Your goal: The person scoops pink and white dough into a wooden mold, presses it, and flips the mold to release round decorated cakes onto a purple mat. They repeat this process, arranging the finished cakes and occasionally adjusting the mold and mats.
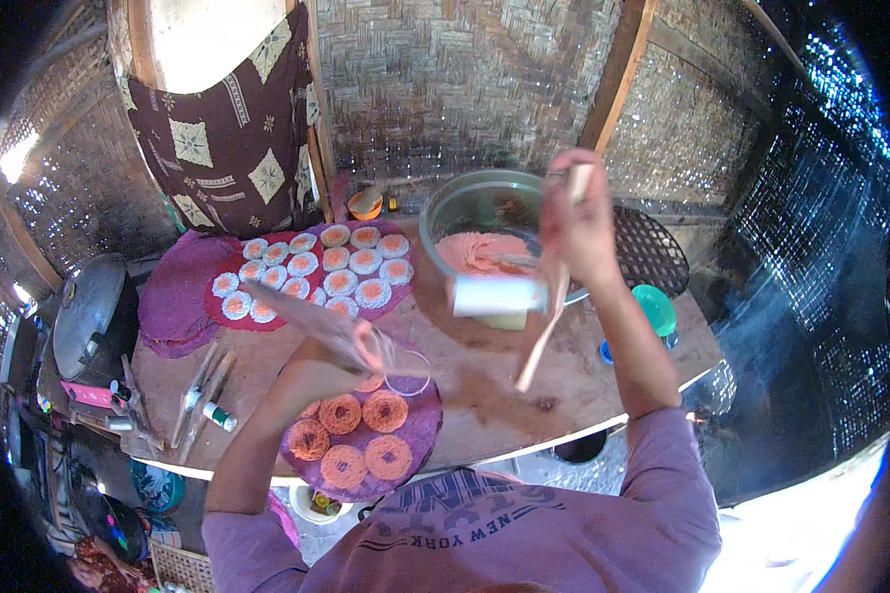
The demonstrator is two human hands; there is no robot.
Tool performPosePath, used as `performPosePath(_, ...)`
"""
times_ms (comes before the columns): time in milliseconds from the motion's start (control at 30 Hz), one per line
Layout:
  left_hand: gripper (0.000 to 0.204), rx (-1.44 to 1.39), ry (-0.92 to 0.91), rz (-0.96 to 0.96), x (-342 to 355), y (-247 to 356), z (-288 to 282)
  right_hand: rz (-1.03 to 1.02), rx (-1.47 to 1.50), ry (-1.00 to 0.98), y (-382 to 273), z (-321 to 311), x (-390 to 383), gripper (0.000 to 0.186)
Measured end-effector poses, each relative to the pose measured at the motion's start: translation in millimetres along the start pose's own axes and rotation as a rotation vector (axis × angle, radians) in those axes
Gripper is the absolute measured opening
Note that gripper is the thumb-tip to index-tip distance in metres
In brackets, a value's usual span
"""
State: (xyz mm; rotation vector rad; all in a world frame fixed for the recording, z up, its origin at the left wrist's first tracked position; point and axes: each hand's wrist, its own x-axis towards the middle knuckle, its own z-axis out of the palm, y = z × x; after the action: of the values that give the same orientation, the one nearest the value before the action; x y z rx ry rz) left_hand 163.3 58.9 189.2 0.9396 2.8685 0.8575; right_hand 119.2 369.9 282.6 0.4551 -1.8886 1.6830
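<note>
My left hand (318, 364) is closed round a motion-smeared flat wooden tool (302, 314), with a thin pale ring (428, 373) at its near end. Under it, a purple mat (428, 420) bears several round coils of orange-pink dough strands (388, 458). My raised right hand (581, 232) grips a long wooden stick (544, 351), blurred by motion. A white cylinder (499, 296) appears beside the stick; whether they are joined, I cannot tell. Behind it stands a large clear basin (445, 198) with pink dough (475, 252) in it.
Several white-and-orange rounds (366, 261) lie on red and purple mats at the table's (485, 415) far left. Wooden sticks (200, 395), a small green-and-white bottle (220, 417) and a lidded pot (94, 306) are to the left. A green bowl (655, 309) sits right, beside a dark woven tray (653, 252).
</note>
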Motion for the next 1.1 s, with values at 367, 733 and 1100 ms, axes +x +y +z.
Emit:
performPosePath(367, 0.050, -1.021, 1.280, 0.390, 128, 50, -5, 0.617, 0.647, -0.051, 136, -1, 1, 0.037)
performPosePath(733, 0.039, 0.072, 0.922, 0.287, 134, 16, -34, 0.065, -1.598, -0.899, 191, -123, 11, 0.033)
performPosePath(1100, 0.020, 0.067, 0.831, 0.025, 125, -19, -22, 0.163, -1.480, -0.853, 232, -121, 47, 0.032)
